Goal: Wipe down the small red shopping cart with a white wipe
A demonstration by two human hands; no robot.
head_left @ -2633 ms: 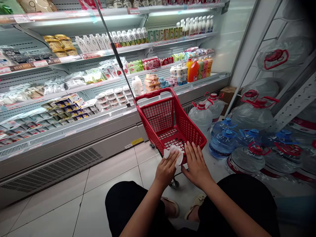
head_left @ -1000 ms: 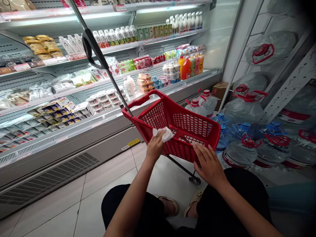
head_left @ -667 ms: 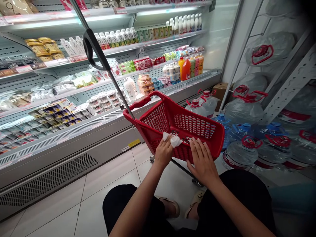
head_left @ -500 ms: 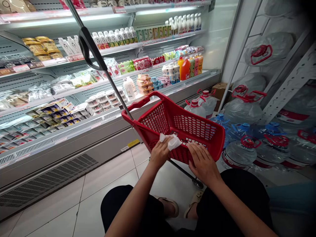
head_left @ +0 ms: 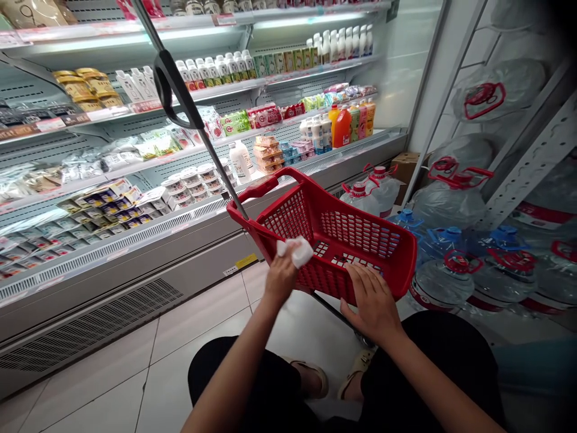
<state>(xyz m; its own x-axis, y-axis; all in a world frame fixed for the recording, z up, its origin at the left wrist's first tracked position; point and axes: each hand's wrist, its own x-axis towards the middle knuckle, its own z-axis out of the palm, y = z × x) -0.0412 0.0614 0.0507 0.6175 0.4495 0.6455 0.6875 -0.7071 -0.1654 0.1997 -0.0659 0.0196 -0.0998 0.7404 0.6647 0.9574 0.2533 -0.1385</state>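
Observation:
A red plastic basket cart [head_left: 360,225] with a grey pole and black handle [head_left: 178,90] stands in front of my knees. My left hand [head_left: 282,273] presses a crumpled white tissue [head_left: 300,251] on the near rim, toward the pole end. Farther right, my right hand [head_left: 372,297] rests on the same rim, its fingers extended over the edge and the thumb apart, with nothing in it. Through the basket's openings the floor shows.
A refrigerated shelf [head_left: 189,222] with bottles, cups and packs runs along the left and back. Large water bottles [head_left: 444,279] stand on the right by a metal rack [head_left: 518,144]. A cardboard box [head_left: 404,171] sits behind.
My left hand and the tissue have slid left along the rim, toward the pole. My right hand stays at nearly the same spot on the rim. The view has shifted slightly.

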